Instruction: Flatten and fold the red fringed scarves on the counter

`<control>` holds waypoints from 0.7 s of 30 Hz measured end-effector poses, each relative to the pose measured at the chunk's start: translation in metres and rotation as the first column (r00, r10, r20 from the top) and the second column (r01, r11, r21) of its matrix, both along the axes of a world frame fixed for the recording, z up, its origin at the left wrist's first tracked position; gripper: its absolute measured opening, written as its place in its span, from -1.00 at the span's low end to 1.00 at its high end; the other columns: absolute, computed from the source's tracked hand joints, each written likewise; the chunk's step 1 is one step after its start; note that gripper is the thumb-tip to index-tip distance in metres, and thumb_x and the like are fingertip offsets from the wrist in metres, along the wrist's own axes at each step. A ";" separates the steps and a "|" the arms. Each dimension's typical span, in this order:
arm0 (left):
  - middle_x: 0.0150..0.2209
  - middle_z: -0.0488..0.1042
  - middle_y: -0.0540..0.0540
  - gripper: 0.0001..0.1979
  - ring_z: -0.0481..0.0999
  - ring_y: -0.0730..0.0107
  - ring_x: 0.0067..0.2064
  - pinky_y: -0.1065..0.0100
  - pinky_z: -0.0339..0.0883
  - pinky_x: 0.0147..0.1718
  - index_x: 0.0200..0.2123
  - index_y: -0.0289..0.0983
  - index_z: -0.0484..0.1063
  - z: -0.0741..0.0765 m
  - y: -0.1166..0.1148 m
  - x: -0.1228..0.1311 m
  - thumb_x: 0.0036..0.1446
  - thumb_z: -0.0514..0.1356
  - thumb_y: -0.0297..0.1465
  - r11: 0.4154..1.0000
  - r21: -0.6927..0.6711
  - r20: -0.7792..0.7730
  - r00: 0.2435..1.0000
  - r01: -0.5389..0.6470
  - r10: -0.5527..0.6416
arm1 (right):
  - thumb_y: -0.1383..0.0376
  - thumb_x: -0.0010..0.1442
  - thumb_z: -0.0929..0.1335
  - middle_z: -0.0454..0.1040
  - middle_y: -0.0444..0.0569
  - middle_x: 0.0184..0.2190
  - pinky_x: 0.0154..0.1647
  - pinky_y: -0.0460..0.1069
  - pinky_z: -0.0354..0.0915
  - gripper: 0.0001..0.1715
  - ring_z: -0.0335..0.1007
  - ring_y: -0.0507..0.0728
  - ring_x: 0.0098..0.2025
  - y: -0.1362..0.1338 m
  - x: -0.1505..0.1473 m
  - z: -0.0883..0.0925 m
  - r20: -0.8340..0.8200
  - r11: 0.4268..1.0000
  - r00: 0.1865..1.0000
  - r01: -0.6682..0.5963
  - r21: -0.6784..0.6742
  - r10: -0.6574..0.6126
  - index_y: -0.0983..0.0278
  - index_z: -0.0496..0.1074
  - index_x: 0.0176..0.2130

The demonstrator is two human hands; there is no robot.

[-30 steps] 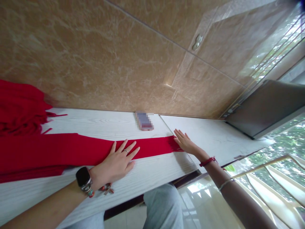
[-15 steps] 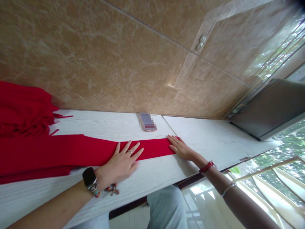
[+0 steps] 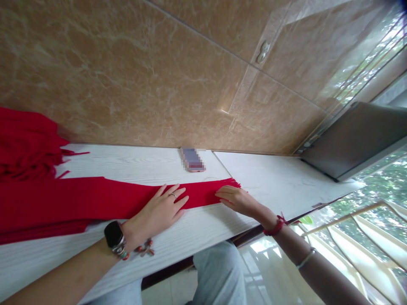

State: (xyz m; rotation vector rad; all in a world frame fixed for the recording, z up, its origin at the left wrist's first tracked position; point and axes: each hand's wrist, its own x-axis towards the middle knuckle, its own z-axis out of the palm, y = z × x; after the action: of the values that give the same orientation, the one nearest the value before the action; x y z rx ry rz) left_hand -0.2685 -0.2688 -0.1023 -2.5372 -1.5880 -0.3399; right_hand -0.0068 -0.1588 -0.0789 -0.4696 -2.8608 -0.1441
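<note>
A long red scarf (image 3: 124,197) lies along the white table, folded into a narrow strip toward the right, where its fringed end (image 3: 234,183) shows. My left hand (image 3: 163,209) rests flat on the strip with its fingers spread. Farther right, my right hand (image 3: 235,198) lies over the scarf just short of the fringe, fingers extended and close together, gripping nothing that I can see. The scarf widens into a thicker layered part at the left, which runs out of view.
Behind the scarf on the left is a heap of red fringed cloth (image 3: 28,144). A phone (image 3: 192,160) lies near the tiled wall (image 3: 143,84). At the right end of the white table (image 3: 267,178) stands a dark grey panel (image 3: 352,140), with a rack (image 3: 352,237) below.
My right hand has shifted slightly left from the scarf's end and its fingers have come together, uncovering the fringe. My left hand stays spread on the scarf. The view has moved slightly.
</note>
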 end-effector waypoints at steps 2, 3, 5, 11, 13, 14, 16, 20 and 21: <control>0.05 0.34 -0.15 -0.70 0.24 0.19 0.10 0.15 0.11 0.04 -0.02 -0.22 0.35 0.006 0.001 0.002 0.20 0.00 -0.39 0.999 0.020 -0.020 0.999 0.044 -0.044 | 0.38 0.22 0.17 0.49 0.10 -0.25 -0.22 0.04 0.39 -0.70 0.42 0.14 -0.21 0.002 0.008 0.000 0.012 0.999 1.000 0.006 0.051 -0.007 0.33 0.42 -0.17; 0.01 0.37 -0.14 -0.71 0.30 0.22 0.05 0.20 0.18 -0.02 -0.05 -0.23 0.37 0.008 0.001 0.003 0.18 0.01 -0.46 0.998 0.021 -0.037 0.997 0.063 -0.062 | 0.39 0.22 0.16 0.49 0.09 -0.26 -0.23 0.04 0.39 -0.70 0.42 0.13 -0.22 0.003 0.012 0.000 0.024 0.997 1.000 0.009 0.070 -0.010 0.33 0.42 -0.18; -0.07 0.41 -0.12 -0.70 0.36 0.26 -0.05 0.27 0.26 -0.13 -0.09 -0.22 0.39 0.013 0.001 0.003 0.13 0.03 -0.55 0.996 0.018 -0.067 0.994 0.090 -0.089 | 0.41 0.22 0.15 0.49 0.08 -0.27 -0.24 0.03 0.38 -0.70 0.42 0.12 -0.24 0.005 0.019 0.002 0.057 0.995 0.998 0.006 0.096 -0.011 0.33 0.42 -0.18; -0.17 0.43 -0.10 -0.70 0.40 0.32 -0.16 0.33 0.31 -0.23 -0.15 -0.24 0.40 0.016 0.001 0.003 0.09 0.04 -0.63 0.992 0.017 -0.103 0.987 0.128 -0.125 | 0.43 0.20 0.17 0.49 0.09 -0.27 -0.23 0.04 0.37 -0.70 0.42 0.13 -0.23 0.004 0.022 0.002 0.102 0.990 0.995 -0.023 0.137 0.008 0.36 0.39 -0.14; -0.19 0.44 -0.09 -0.70 0.40 0.33 -0.17 0.34 0.32 -0.24 -0.15 -0.24 0.40 0.015 0.002 0.002 0.09 0.05 -0.63 0.991 0.016 -0.106 0.985 0.135 -0.133 | 0.43 0.20 0.17 0.49 0.09 -0.26 -0.21 0.04 0.37 -0.71 0.42 0.13 -0.22 0.004 0.022 0.002 0.099 0.989 0.995 -0.026 0.142 0.012 0.36 0.39 -0.13; -0.19 0.44 -0.09 -0.70 0.40 0.33 -0.18 0.36 0.32 -0.24 -0.15 -0.24 0.39 0.015 0.002 0.002 0.09 0.05 -0.63 0.991 0.017 -0.106 0.985 0.136 -0.134 | 0.42 0.20 0.17 0.49 0.09 -0.25 -0.21 0.04 0.37 -0.71 0.42 0.13 -0.23 0.004 0.022 0.001 0.095 0.989 0.995 -0.030 0.146 0.016 0.36 0.39 -0.14; -0.19 0.44 -0.09 -0.70 0.41 0.35 -0.19 0.38 0.33 -0.26 -0.14 -0.25 0.39 0.015 0.002 0.001 0.09 0.04 -0.62 0.991 0.021 -0.108 0.985 0.135 -0.132 | 0.42 0.22 0.16 0.49 0.09 -0.26 -0.22 0.03 0.37 -0.70 0.42 0.12 -0.24 0.004 0.022 0.000 0.085 0.986 0.996 -0.039 0.162 0.025 0.36 0.40 -0.16; -0.20 0.44 -0.10 -0.68 0.42 0.37 -0.20 0.42 0.33 -0.30 -0.12 -0.25 0.37 0.015 0.003 0.000 0.09 0.03 -0.64 0.991 0.019 -0.116 0.985 0.132 -0.129 | 0.41 0.24 0.14 0.49 0.08 -0.31 -0.24 0.01 0.35 -0.70 0.42 0.10 -0.27 0.003 0.019 -0.002 0.050 0.981 0.999 -0.021 0.193 0.012 0.34 0.42 -0.20; -0.20 0.44 -0.10 -0.67 0.42 0.38 -0.20 0.42 0.33 -0.30 -0.11 -0.26 0.37 0.014 0.003 0.000 0.09 0.03 -0.65 0.991 0.018 -0.114 0.985 0.131 -0.128 | 0.41 0.24 0.15 0.49 0.08 -0.32 -0.24 0.01 0.35 -0.70 0.42 0.10 -0.28 0.003 0.018 -0.002 0.042 0.980 0.999 -0.016 0.198 0.008 0.34 0.42 -0.21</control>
State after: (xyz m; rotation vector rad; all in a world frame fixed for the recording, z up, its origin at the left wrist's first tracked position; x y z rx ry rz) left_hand -0.2688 -0.2658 -0.0886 -2.5962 -1.3749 -0.2238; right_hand 0.0109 -0.1561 -0.0811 -0.4137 -2.8487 -0.4367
